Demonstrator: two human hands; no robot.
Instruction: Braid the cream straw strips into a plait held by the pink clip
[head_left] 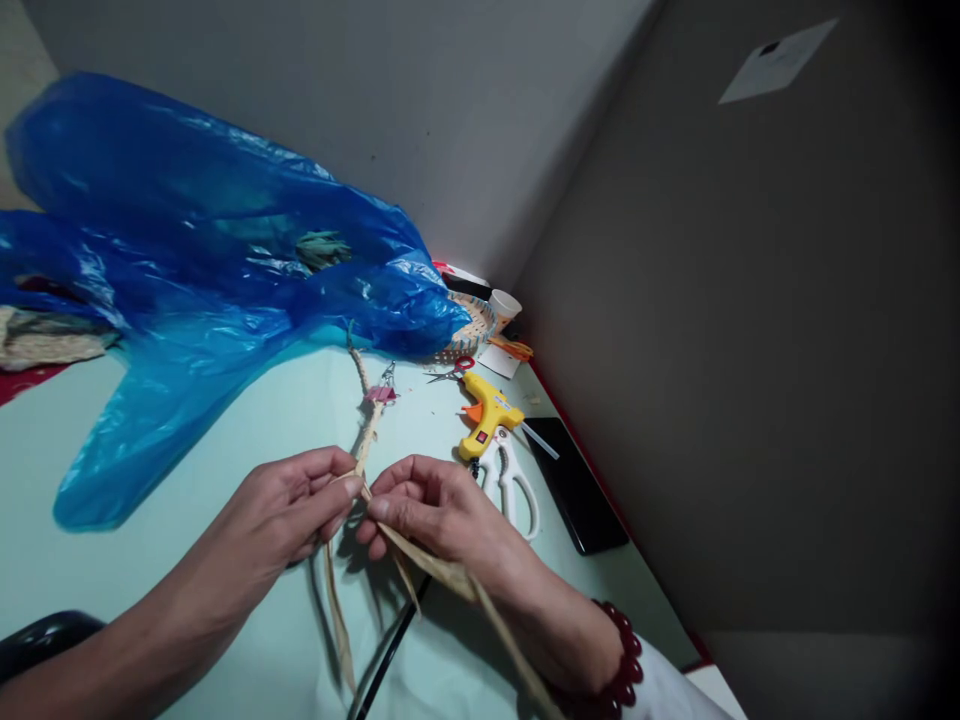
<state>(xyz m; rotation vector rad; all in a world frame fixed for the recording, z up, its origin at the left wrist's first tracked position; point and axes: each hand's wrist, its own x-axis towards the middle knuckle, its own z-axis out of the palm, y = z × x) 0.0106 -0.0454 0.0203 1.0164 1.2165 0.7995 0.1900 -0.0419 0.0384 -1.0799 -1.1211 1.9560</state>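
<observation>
Lengthwise, the braid (pixel 367 438) points away, bending left past the clip (pixel 381 394). Left hand (pixel 300 505) and right hand (pixel 427 505) pinch its near end.

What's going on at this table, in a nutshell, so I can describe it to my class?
A person's left hand pinches a pale braid near its lower end, while the right hand holds a loose strip coming from it. A pink clip sits farther up the braid. A yellow glue gun lies right, a blue plastic bag left.
</observation>
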